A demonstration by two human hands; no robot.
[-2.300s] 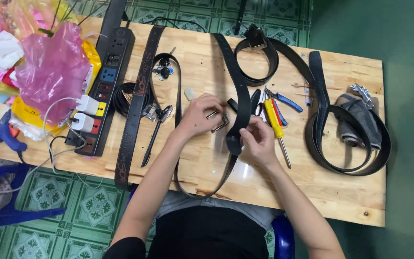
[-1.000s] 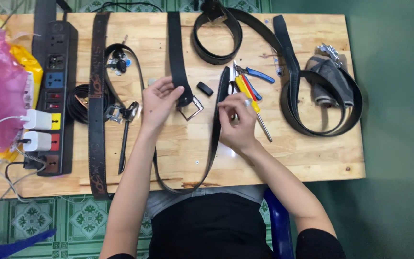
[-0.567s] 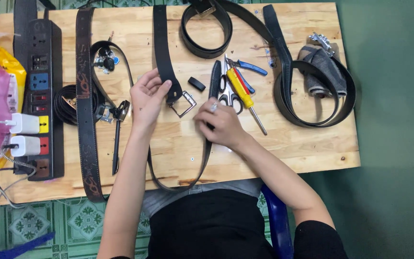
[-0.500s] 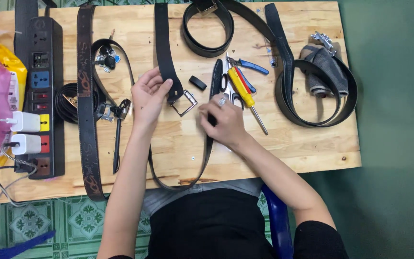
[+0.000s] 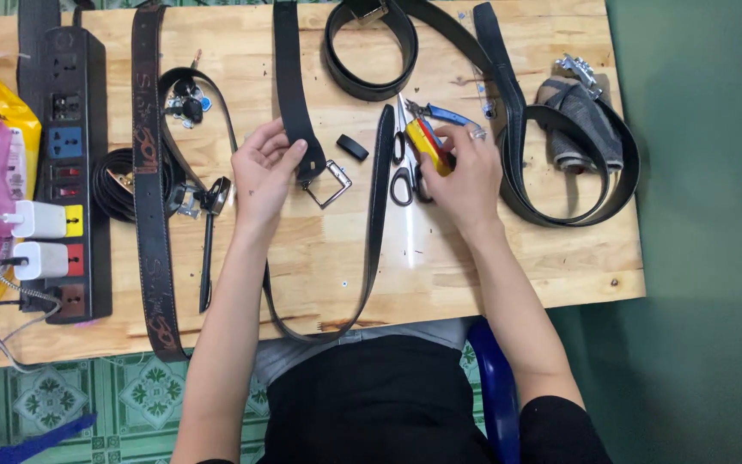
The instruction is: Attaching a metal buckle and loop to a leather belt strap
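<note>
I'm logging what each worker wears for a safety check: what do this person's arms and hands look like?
Both forearms are bare, with no gloves. The right hand wears a silver ring on one finger. The left hand shows no jewellery. A black sleeve edge shows at the right upper arm.

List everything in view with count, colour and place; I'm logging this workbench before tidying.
Belt with square buckle: 1, black, centre, under left hand
Belt loop: 1, black, right of the buckle
Screwdriver: 1, yellow and red, under right hand
Scissors: 1, black handles, centre
Pliers: 1, blue handles, above screwdriver
Patterned belt: 1, dark brown, left
Coiled belts: 2, black, top and right
Power strip: 1, black, far left
Table: 1, pale wood
Left hand: on belt
Right hand: on screwdriver
</note>
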